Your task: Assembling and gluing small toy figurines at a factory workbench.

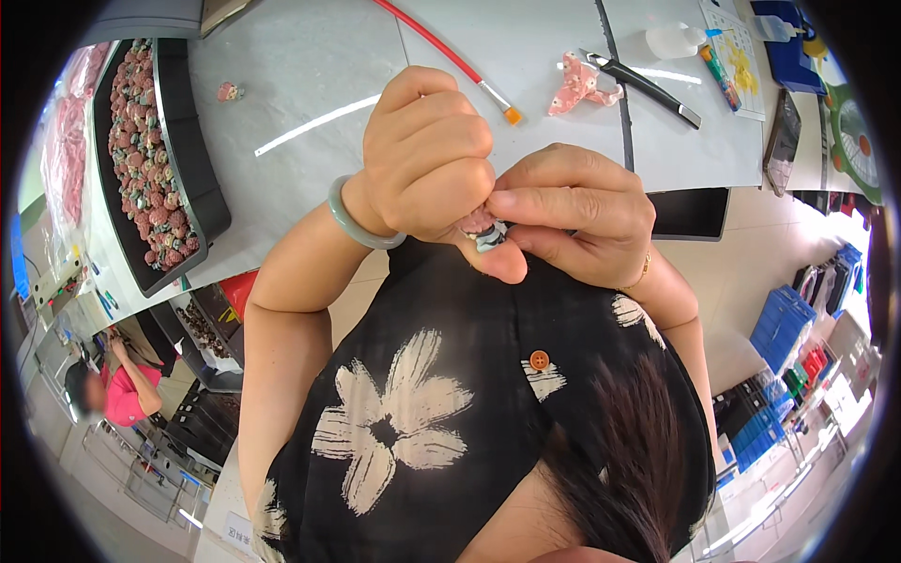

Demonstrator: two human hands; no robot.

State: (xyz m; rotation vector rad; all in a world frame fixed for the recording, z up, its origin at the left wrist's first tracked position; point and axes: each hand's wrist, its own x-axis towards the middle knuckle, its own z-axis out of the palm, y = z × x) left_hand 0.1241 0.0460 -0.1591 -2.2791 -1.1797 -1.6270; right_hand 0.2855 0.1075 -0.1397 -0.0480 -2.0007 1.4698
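Observation:
Both my hands meet above the near edge of the table, in front of my chest. A small pink, grey and black figurine (pixel 486 233) is gripped in my left hand (pixel 427 159), its fingers curled and the thumb beneath; much of the piece is hidden. From the right, my right hand (pixel 587 214) reaches in with thumb and forefinger pinched at the figurine's side. A dark sliver shows between the right fingers, too small to name. Another small pink figurine (pixel 229 91) lies alone on the table, left of my hands.
A black tray (pixel 192 141) heaped with small pink figurines stands at left. Beyond my hands lie a red-handled brush (pixel 432 42), a pink patterned scrap (pixel 574 86), a black-handled cutter (pixel 649 92), a clear bottle (pixel 671 40) and a green tube (pixel 721 80). Another person (pixel 131 394) works at far left.

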